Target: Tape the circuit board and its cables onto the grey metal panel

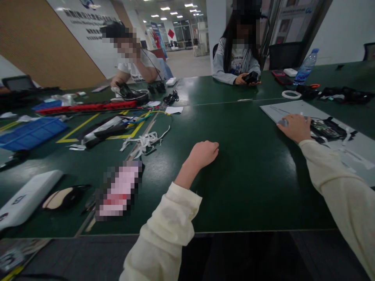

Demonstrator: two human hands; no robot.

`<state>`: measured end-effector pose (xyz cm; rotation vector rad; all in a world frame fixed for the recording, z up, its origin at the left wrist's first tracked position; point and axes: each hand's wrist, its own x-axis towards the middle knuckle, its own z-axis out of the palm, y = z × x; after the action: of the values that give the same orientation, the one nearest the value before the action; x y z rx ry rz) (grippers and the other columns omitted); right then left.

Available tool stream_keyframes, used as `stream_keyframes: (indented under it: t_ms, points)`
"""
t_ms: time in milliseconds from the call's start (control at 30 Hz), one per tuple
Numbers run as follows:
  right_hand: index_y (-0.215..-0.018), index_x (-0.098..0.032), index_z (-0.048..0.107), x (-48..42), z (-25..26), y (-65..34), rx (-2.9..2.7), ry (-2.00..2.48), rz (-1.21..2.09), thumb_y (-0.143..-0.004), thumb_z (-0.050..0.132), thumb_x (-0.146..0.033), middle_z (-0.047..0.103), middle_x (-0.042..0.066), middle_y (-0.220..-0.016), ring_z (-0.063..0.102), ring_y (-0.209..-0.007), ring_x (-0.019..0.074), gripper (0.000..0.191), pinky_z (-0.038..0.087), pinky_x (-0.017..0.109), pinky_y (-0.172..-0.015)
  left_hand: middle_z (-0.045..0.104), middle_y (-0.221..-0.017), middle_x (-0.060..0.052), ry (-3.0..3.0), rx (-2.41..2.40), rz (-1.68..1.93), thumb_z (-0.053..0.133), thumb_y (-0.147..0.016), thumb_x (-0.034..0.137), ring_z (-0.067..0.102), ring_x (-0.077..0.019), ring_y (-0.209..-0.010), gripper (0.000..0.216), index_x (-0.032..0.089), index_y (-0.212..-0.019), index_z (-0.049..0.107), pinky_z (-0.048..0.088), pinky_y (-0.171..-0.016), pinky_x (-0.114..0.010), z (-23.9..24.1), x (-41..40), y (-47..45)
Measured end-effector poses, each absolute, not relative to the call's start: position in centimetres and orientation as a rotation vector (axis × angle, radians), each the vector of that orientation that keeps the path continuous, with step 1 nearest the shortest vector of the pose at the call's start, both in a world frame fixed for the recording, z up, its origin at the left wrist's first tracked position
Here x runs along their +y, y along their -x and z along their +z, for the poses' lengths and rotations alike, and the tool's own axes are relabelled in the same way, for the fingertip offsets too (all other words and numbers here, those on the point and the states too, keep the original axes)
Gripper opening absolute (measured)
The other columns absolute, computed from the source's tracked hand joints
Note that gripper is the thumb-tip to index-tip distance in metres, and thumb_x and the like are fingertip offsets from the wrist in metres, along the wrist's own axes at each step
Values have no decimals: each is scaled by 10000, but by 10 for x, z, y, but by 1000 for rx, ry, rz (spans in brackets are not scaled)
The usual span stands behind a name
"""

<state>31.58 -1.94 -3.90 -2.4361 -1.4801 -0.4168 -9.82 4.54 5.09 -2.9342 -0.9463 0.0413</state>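
My left hand (203, 153) rests on the bare green table (249, 171) near its middle, fingers curled under into a loose fist with nothing visible in it. My right hand (295, 127) lies far to the right on a grey mat (281, 110), fingers closed over a small grey object (283, 122) that I cannot make out. Just right of that hand sits a black tray with a green circuit board (325, 129). Both arms wear cream sleeves.
Two other people sit across the table, one holding a black device (251, 77). White cable ties (143, 141), a blue tray (31, 132), a red strip (88, 107) and tools crowd the left side. A water bottle (306, 67) and tape roll (291, 94) stand far right.
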Motion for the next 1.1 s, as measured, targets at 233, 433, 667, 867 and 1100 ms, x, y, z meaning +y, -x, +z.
stream_keyframes:
  t_ms: [233,433,667,867,1100]
  points:
    - [-1301,-192,490,-41,-25,-302,-1382,2508,-438,-910,291,-543,443,165,-1390,286,-1299,333,562,110,639,-1014,678,-861,-86,2928,-946,83,363,-942,273,662,-205,-805,285,170,-952,629,486,-686,-298,53,44,99]
    - [-1353,-234,452,-69,-18,-321,-1212,2628,-380,-879,272,-640,363,154,-1450,174,-1340,412,650,157,704,-960,673,-856,-82,2923,-976,95,370,-941,285,662,-210,-809,273,181,-984,619,484,-689,-305,51,44,98]
    - [-1363,-295,433,-72,-25,-300,-1477,2678,-259,-866,319,-642,297,138,-1488,122,-1352,436,617,135,757,-929,671,-850,-73,2924,-990,104,373,-932,290,653,-199,-792,262,189,-976,611,474,-668,-294,51,46,97]
    - [-1319,-260,471,-72,-28,-296,-1402,2644,-367,-911,234,-588,352,161,-1442,161,-1346,413,575,169,738,-942,669,-839,-72,2926,-960,90,362,-932,280,650,-208,-762,262,188,-970,604,456,-632,-299,47,50,97]
    - [-1287,-235,505,-77,-32,-300,-1324,2636,-422,-901,227,-610,346,191,-1425,127,-1350,431,606,142,738,-939,670,-848,-69,2928,-950,102,372,-934,293,647,-209,-762,246,192,-973,593,449,-634,-295,47,51,96]
